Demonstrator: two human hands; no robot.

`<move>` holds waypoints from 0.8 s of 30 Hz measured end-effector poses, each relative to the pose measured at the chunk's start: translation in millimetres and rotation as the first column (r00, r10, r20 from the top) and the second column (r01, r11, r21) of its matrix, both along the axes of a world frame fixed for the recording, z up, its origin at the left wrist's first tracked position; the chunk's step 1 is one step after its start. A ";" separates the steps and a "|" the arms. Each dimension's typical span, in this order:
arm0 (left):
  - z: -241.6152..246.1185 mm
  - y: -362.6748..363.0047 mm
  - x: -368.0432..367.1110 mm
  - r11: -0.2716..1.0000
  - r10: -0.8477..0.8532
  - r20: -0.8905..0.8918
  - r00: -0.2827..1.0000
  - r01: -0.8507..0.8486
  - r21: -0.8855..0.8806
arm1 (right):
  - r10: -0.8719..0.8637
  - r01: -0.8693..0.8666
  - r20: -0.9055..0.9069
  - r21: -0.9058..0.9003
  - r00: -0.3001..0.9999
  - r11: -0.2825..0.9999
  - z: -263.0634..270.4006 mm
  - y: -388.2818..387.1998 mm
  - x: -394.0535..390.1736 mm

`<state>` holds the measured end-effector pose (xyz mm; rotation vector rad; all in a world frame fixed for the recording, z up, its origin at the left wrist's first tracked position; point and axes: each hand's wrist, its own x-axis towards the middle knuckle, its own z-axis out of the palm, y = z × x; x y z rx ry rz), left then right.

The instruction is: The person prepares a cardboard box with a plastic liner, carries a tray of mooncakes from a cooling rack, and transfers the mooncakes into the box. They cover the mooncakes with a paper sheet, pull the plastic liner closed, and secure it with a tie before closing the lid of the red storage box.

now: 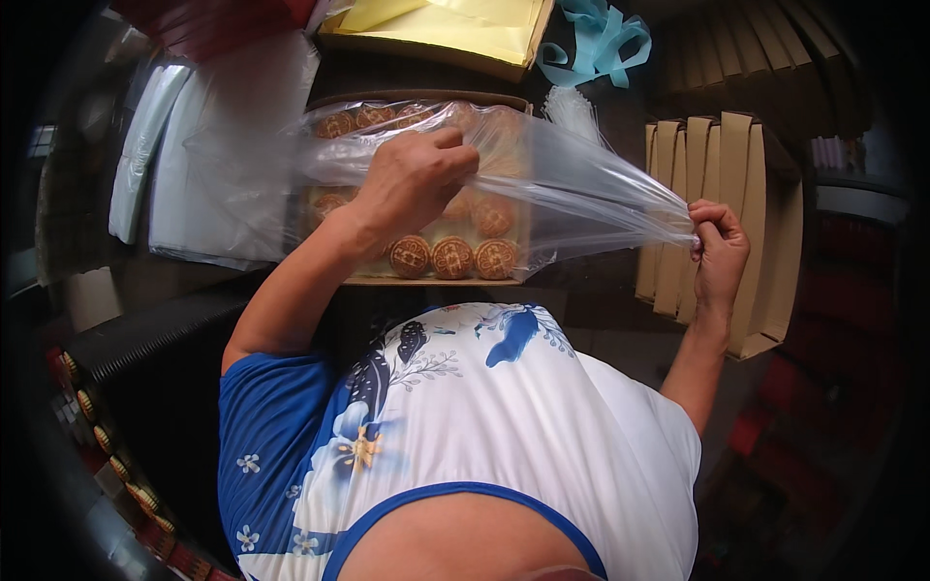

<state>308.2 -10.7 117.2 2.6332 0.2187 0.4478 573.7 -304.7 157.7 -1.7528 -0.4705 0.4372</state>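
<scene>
A shallow cardboard box (436, 282) lies before me, holding rows of round brown mooncakes (452, 257) with embossed tops. Clear plastic film (581, 174), which looks like a bag, covers the box and stretches past its right side. Above the middle of the box, my left hand (425, 171) pinches a fold of this film between thumb and fingers. My right hand (719, 236), off to the right, grips the gathered end of the film, pulled taut between both hands. My left hand and forearm hide some of the mooncakes.
Flat clear plastic bags (211, 174) are stacked at left. Behind the box sit a carton of yellow sheets (450, 29), light blue ribbon (603, 43) and a bundle of white cable ties (570, 112). Cardboard trays (726, 232) stand at right. More pastries (102, 438) line the lower left.
</scene>
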 end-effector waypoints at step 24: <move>-41.6 11.7 -14.7 0.854 0.350 0.010 0.937 -0.315 -0.414 | 0.583 -0.330 0.790 -0.509 0.188 0.795 -24.6 186.0 -89.0</move>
